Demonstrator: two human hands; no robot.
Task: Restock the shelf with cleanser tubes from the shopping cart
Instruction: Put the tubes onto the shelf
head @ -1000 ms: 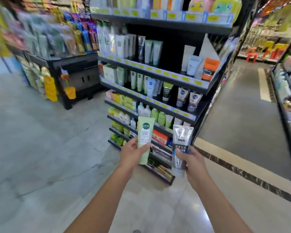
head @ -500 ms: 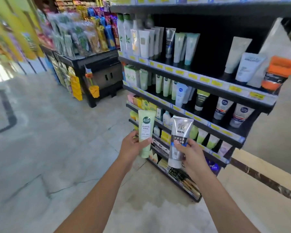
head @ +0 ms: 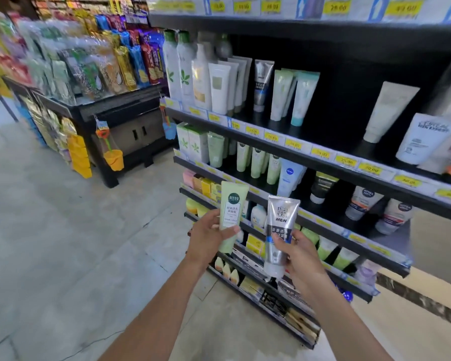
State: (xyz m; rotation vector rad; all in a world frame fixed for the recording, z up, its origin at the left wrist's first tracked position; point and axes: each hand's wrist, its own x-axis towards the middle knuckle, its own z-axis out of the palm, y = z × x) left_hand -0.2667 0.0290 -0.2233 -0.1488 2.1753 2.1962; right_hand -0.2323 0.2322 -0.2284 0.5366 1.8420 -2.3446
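My left hand (head: 208,237) grips a pale green cleanser tube (head: 231,212), held upright with its cap down. A silver tube marked MEN (head: 280,230) stands cap down in the grip of my right hand (head: 301,252). Both tubes hover in front of the black shelf unit (head: 323,160), level with its lower tiers. Matching green tubes (head: 257,161) stand in a row on the second tier. A similar silver tube (head: 262,84) stands on the tier above. The shopping cart is out of view.
The shelf tiers carry rows of tubes, bottles and boxes behind yellow price tags (head: 293,144). A dark display stand (head: 125,121) piled with packets stands to the left, with an orange toy bucket (head: 113,158) hanging from it. Grey tiled floor (head: 63,243) spreads at left.
The shelf has come much closer and fills more of the view. Both hands have kept hold of their tubes, raised slightly toward the shelf.
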